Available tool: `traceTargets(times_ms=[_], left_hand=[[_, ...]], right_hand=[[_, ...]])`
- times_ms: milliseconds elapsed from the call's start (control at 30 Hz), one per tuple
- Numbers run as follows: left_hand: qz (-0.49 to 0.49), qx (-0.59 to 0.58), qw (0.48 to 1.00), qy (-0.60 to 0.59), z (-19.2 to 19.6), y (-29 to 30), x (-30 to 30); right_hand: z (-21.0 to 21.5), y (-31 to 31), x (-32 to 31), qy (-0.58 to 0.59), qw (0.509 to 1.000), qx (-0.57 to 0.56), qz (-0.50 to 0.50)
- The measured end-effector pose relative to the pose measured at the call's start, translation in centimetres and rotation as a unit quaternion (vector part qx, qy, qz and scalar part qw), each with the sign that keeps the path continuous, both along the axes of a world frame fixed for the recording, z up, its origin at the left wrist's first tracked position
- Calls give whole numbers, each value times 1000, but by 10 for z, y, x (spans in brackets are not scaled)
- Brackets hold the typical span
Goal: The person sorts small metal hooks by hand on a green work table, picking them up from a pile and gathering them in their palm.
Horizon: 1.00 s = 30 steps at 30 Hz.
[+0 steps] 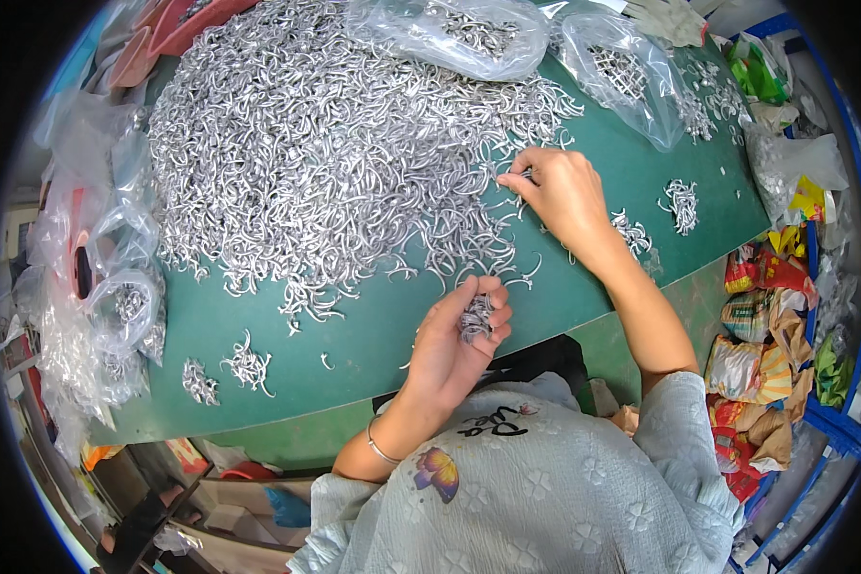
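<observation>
A wide heap of small curved silver metal pieces (325, 143), shaped like little hooks, covers much of the green table (297, 368). My left hand (454, 335) is cupped near the front edge, its fingers curled round a bunch of the same metal pieces (475, 318). At the right border of the heap, my right hand (557, 187) has thumb and forefinger pinched together. What sits between those fingertips is too small or hidden to make out. A small cluster of pieces (631, 232) lies beside my right wrist, partly behind it.
Clear plastic bags (622, 81) of metal parts lie at the back, beside a red tray (184, 27). More bags (124, 297) hang over the left edge. Small piles (679, 206) dot the right side, others (249, 365) the front left. Colourful sacks (751, 368) fill a blue rack at right.
</observation>
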<state>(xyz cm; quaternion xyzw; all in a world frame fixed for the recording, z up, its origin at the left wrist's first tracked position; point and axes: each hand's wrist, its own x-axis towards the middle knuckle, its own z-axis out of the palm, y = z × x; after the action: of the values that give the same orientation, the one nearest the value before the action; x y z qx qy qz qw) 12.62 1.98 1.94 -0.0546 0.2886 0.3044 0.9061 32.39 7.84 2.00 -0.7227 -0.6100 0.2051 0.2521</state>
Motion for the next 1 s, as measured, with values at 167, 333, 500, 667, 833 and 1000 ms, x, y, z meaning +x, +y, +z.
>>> traceTargets(times_ms=[167, 333, 500, 667, 833, 1000], left_hand=[[7, 8, 1000, -21, 0, 1, -2], [5, 3, 998, 64, 4, 2, 0], [9, 17, 999, 47, 5, 4, 5], [-10, 45, 993, -108, -14, 0, -2], [-7, 79, 996, -36, -2, -1, 0], [-4, 77, 997, 5, 0, 0, 1]], right_hand=[[1, 1, 2, 46, 999, -5, 19], [27, -22, 13, 408, 904, -125, 33], [32, -36, 4, 334, 931, -110, 96], [9, -12, 25, 53, 998, 20, -38], [2, -2, 19, 10, 999, -22, -46], [4, -6, 25, 27, 998, 11, -64]])
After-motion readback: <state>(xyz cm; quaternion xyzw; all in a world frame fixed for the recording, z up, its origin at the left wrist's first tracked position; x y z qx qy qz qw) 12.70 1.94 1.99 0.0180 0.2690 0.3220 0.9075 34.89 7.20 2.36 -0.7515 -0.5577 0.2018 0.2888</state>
